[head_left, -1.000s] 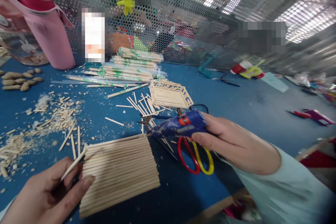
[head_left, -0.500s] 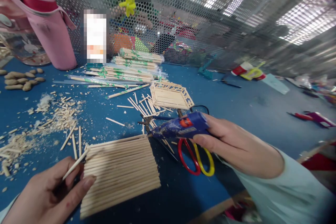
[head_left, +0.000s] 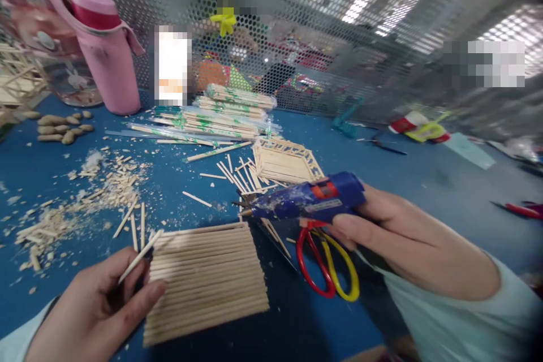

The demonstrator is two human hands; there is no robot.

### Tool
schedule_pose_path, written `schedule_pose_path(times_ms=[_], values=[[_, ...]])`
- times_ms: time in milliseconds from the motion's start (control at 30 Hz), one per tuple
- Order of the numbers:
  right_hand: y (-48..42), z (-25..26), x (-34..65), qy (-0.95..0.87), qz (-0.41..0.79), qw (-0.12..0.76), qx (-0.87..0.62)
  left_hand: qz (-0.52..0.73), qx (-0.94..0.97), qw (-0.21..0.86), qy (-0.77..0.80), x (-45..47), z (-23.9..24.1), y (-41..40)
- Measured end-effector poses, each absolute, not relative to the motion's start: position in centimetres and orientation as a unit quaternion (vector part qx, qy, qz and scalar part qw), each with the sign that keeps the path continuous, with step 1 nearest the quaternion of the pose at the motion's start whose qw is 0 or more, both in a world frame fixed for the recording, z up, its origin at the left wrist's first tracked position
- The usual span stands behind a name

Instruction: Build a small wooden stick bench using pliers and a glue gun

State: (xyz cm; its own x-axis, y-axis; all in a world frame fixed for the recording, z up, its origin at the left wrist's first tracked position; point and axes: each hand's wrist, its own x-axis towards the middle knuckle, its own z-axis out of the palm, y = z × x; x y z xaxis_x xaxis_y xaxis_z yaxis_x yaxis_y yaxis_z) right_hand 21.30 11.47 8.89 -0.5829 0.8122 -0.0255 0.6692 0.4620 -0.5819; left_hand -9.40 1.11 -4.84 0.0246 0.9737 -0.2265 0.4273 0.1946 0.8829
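Observation:
My left hand (head_left: 108,300) is closed on a thin wooden stick (head_left: 141,255), which slants up between its fingers. The thumb of that hand also rests on the left edge of a flat panel of wooden sticks (head_left: 207,283) lying side by side. A blue hot glue gun (head_left: 305,201) with an orange part is held in my right hand (head_left: 382,232). Its nozzle points left, just above the panel's far right corner. Scissors with red and yellow handles (head_left: 316,271) lie beneath the glue gun. Behind it, a small tray of sticks (head_left: 288,161) is partly covered.
Bundles of wrapped sticks (head_left: 229,113) lie at the back. Wood scraps (head_left: 114,181) and peanuts (head_left: 61,127) are scattered on the left of the blue table, before a pink bottle (head_left: 110,68). A perforated metal screen (head_left: 314,28) stands behind.
The glue gun's nozzle has lifted slightly off the panel's far right corner. My left hand keeps the stick and its place at the panel. The whole view has shifted a little.

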Motion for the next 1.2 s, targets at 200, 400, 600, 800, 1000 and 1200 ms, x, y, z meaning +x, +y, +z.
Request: schedule_pose_path(times_ms=[200, 400, 600, 800, 1000, 1200], values=[[12.4, 7.0, 16.9, -0.837, 0.377, 0.139, -0.372, 0.328, 0.527, 0.492, 0.61, -8.8, -3.1, 1.9], [12.5, 6.0, 13.5, -0.855, 0.393, 0.152, -0.302, 0.444, 0.415, 0.493, 0.623, -8.9, -1.9, 2.1], [12.8, 5.3, 13.0, -0.87, 0.385, 0.132, -0.277, 0.459, 0.377, 0.5, 0.63, -8.8, -1.4, 2.5], [12.6, 5.1, 12.9, -0.881, 0.359, 0.15, -0.269, 0.444, 0.364, 0.504, 0.645, -9.0, -2.2, 2.5], [12.6, 5.2, 12.9, -0.879, 0.363, 0.132, -0.28, 0.44, 0.382, 0.478, 0.658, -9.3, -2.5, 2.4], [12.5, 5.2, 13.2, -0.879, 0.357, 0.157, -0.274, 0.439, 0.391, 0.455, 0.669, -9.2, -2.6, 2.4]])
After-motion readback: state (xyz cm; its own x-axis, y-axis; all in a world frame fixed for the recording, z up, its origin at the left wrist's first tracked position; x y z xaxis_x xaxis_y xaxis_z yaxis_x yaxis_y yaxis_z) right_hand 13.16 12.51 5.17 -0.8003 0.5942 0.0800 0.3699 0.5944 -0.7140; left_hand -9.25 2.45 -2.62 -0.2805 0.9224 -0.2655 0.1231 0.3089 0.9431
